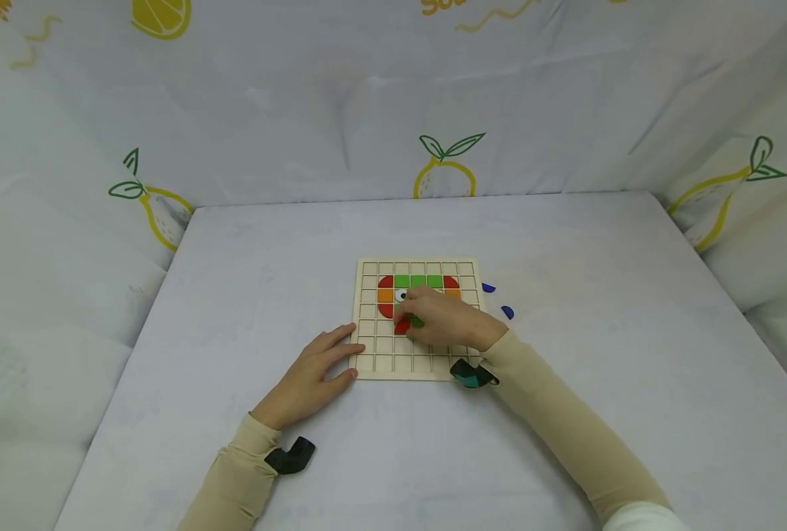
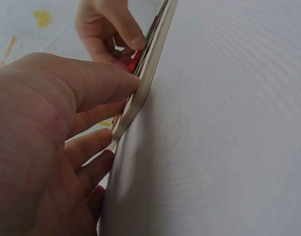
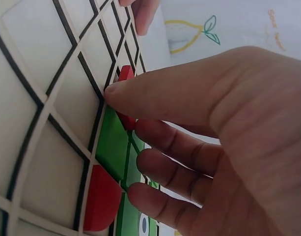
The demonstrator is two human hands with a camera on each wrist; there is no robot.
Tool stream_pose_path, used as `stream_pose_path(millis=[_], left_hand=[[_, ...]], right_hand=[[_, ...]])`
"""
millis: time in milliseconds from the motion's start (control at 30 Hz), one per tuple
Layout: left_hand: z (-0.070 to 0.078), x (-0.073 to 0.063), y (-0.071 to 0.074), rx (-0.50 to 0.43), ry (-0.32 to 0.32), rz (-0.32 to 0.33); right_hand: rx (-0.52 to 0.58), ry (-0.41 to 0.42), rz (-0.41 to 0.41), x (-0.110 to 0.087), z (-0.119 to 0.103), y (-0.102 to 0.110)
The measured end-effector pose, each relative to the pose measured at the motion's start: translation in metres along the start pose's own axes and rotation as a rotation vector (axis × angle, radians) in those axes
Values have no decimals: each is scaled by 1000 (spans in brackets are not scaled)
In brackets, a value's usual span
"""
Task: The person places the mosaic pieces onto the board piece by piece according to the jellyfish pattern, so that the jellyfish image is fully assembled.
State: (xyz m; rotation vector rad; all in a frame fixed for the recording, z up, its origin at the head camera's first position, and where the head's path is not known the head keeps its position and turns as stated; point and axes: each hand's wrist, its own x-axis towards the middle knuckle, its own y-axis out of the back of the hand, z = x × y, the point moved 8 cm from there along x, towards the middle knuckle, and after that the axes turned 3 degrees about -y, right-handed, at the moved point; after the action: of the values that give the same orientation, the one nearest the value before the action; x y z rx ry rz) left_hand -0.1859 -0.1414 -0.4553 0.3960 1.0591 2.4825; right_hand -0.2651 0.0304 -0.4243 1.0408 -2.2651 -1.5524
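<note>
A square wooden grid board [image 1: 386,363] lies on the table, with green, red and orange tiles and an eye tile [image 1: 401,295] set in its upper cells. My right hand [image 1: 442,317] reaches over it and pinches a red tile [image 3: 124,73] between thumb and finger, low against the grid. Beside that tile in the right wrist view are a green tile [image 3: 112,140] and another red tile [image 3: 102,199] with a rounded corner. My left hand [image 1: 310,380] touches the board's left edge with spread, extended fingers. Part of the pattern is hidden under the right hand.
Two blue half-round tiles [image 1: 489,287] lie on the white table [image 1: 267,273] just right of the board. A white cloth with lemon drawings [image 1: 300,110] hangs behind and at the sides. Both wrists carry dark straps [image 1: 290,456].
</note>
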Motion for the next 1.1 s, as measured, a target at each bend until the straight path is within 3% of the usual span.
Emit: stream_pose_path(millis=[600,767,1100], left_hand=[[2,0,1,9,-9,5],[1,0,0,8,-9,6],[-1,-1,-1,3,13,3]], right_hand=[[-4,8,-36,-1,0,-3],[64,-7,-38,-1,4,0],[195,-30,56,-17,23,41]])
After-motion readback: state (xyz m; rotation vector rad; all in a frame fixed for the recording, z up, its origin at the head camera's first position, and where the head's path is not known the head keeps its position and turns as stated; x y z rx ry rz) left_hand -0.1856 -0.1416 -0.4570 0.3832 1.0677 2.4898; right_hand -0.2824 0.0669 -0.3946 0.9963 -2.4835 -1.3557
